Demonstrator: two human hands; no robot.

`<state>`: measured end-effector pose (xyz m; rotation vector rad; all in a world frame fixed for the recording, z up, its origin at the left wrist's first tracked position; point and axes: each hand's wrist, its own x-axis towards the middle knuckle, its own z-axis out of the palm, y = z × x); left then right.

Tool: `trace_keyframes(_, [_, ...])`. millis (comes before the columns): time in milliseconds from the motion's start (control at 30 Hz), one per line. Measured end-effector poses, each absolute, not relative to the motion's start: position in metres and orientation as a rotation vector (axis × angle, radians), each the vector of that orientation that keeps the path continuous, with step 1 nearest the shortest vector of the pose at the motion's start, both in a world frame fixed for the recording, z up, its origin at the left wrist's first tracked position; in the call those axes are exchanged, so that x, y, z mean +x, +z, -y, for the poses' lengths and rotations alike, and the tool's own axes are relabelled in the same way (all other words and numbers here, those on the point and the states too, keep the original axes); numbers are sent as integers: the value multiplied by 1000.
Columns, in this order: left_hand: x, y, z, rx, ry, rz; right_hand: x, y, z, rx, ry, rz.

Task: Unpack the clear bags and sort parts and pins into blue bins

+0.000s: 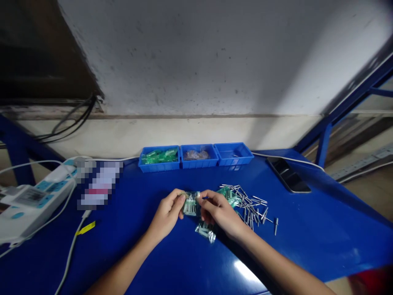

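My left hand (169, 209) pinches the left side of a small clear plastic bag (190, 207) holding several pale green plugs. At the bag's right edge, my right hand (218, 209) is closed on it with thumb and fingers. A second small bag (203, 231) of similar plugs lies on the blue table just below, partly under my right hand. Beyond that hand spreads a loose pile of metal pop rivets (248, 205). Some green bagged pieces (230, 196) lie against the pile's left side, partly hidden by my right hand.
Along the wall stand three blue bins: one with green packets (160, 156), one with small brownish pieces (196, 155), one with a few thin metal bits (236, 155). A phone (287, 175) lies right. A power strip (39, 196) and white cable (71, 250) occupy the left.
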<state>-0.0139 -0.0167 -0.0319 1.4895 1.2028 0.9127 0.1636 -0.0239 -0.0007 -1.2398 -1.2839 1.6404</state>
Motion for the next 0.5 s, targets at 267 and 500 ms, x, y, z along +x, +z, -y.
trace_keyframes(267, [-10,-32,17,1372,968,-1167,163,-8,24,-1190,1620,1333])
trace_keyframes(500, [-13,-37,18,1468,962,-1183,166,-5,23,-1227,1530,1442])
